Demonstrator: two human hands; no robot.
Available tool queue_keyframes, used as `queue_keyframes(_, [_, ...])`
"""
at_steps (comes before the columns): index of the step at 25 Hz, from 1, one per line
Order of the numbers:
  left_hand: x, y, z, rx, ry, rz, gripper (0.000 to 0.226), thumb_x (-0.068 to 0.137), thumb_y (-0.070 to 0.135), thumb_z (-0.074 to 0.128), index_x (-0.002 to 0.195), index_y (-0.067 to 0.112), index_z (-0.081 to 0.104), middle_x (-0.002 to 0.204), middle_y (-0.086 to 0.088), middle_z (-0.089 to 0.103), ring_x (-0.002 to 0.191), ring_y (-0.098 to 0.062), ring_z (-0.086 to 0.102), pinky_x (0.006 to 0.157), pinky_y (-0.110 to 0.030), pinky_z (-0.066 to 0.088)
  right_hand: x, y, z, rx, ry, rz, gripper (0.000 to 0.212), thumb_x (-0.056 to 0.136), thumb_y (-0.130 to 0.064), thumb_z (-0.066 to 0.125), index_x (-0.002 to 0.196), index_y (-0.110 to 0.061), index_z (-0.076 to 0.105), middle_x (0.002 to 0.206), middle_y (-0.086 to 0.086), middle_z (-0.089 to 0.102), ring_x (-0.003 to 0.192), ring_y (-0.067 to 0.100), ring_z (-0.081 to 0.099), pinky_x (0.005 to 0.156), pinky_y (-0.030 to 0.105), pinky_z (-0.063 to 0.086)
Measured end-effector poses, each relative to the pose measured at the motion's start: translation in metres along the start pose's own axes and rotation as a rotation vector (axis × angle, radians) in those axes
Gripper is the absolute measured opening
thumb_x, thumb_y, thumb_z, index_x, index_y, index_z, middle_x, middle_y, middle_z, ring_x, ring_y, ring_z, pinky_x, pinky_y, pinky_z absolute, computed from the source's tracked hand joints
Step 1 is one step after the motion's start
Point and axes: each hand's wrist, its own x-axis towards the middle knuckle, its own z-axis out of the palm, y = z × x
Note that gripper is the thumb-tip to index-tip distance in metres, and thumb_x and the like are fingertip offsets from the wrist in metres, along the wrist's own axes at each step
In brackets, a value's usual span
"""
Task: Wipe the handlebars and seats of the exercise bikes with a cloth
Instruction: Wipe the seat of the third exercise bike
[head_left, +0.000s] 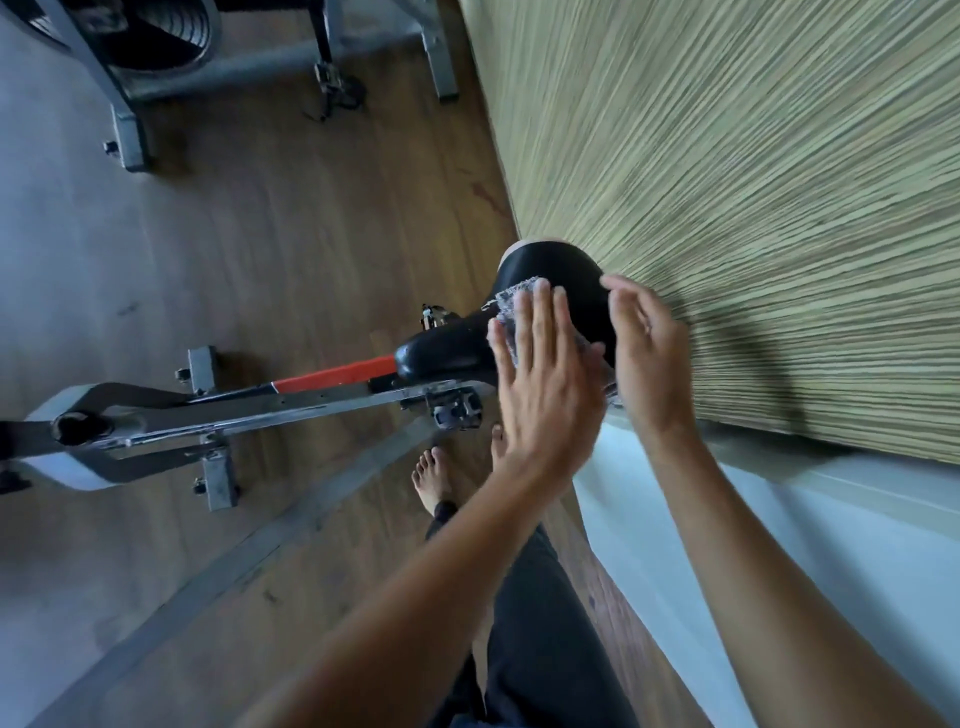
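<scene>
Head view, read left to right. A second exercise bike (156, 57) stands at the upper left on the wooden floor (291, 234); the nearer bike's grey frame (218, 415) crosses the left half, and its red bar (337, 375) leads to the black seat (550, 273). The seat's narrow nose points left toward the frame and its broad rear lies right, close to the striped wall (779, 208); its long axis therefore runs roughly left to right in the picture. A pale mesh cloth (511, 304) lies on top of the seat, held flat under the left hand (545, 379); that hand's fingers are straight and spread, pressing rather than gripping. The right hand (649, 343) is just beside the broad rear, palm turned toward the seat, fingers loosely curved and holding nothing; whether it touches the seat's edge cannot be told. Bare feet (431, 478) show below the seat; a white ledge (779, 519) fills the lower right. Judgement: seat-wiping is in hand; the left hand is the working hand, the uncovered nose lies to its left, and the likely stroke runs along the long axis toward that nose; the handlebars are not clearly in view.
</scene>
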Motion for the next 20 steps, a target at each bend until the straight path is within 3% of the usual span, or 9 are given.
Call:
queue_keyframes(2, [0.010,0.003,0.015,0.090,-0.018,-0.093,0.066,0.104,0.042,0.020,0.156,0.003,0.009,0.165,-0.013,0.005,0.153,-0.024,-0.002,0.122,-0.044,-0.013,0.011,0.007,0.004,-0.033,-0.047,-0.004,0.031,0.102,-0.021,0.046,0.124,-0.013,0.066,0.126,-0.003,0.066,0.120,0.004,0.058,0.108,0.030,0.045])
queue_keyframes(4, [0.008,-0.007,0.021,0.170,-0.003,-0.074,0.064,0.105,0.040,0.020,0.156,0.004,0.008,0.165,-0.012,0.006,0.153,-0.024,0.000,0.122,-0.045,-0.011,0.018,0.016,0.012,-0.070,-0.099,-0.057,0.031,0.101,-0.019,0.046,0.125,-0.012,0.066,0.132,0.001,0.063,0.126,0.007,0.055,0.111,0.029,0.041])
queue_keyframes(9, [0.005,-0.043,0.008,0.237,0.099,-0.026,0.058,0.104,0.035,0.022,0.153,0.004,0.026,0.160,-0.011,0.029,0.150,-0.026,0.022,0.122,-0.051,0.003,0.012,0.034,0.024,-0.255,-0.173,-0.158,0.035,0.103,-0.014,0.048,0.135,-0.007,0.058,0.154,0.008,0.042,0.145,0.015,0.033,0.114,0.008,0.019])
queue_keyframes(13, [-0.006,-0.089,-0.013,0.264,0.088,-0.023,0.056,0.105,0.033,0.029,0.153,0.004,0.027,0.158,-0.013,0.032,0.150,-0.028,0.022,0.122,-0.052,0.002,0.010,0.039,0.024,-0.207,-0.192,-0.136,0.036,0.103,-0.016,0.048,0.138,-0.011,0.056,0.157,0.003,0.037,0.148,0.013,0.027,0.120,0.020,0.020])
queue_keyframes(16, [-0.012,-0.110,-0.030,0.192,0.060,-0.021,0.055,0.106,0.032,0.035,0.153,0.005,0.025,0.160,-0.012,0.029,0.151,-0.027,0.017,0.123,-0.046,-0.007,0.009,0.039,0.026,-0.191,-0.191,-0.136,0.038,0.101,-0.018,0.049,0.138,-0.011,0.055,0.157,0.003,0.036,0.149,0.014,0.026,0.122,0.029,0.021])
queue_keyframes(20, [-0.013,-0.115,-0.037,0.013,0.008,-0.150,0.059,0.106,0.036,0.027,0.156,0.007,0.016,0.164,-0.010,0.016,0.153,-0.023,0.003,0.121,-0.036,-0.016,0.008,0.037,0.032,-0.178,-0.178,-0.110,0.039,0.099,-0.021,0.050,0.136,-0.011,0.056,0.156,0.003,0.036,0.148,0.014,0.025,0.122,0.034,0.021])
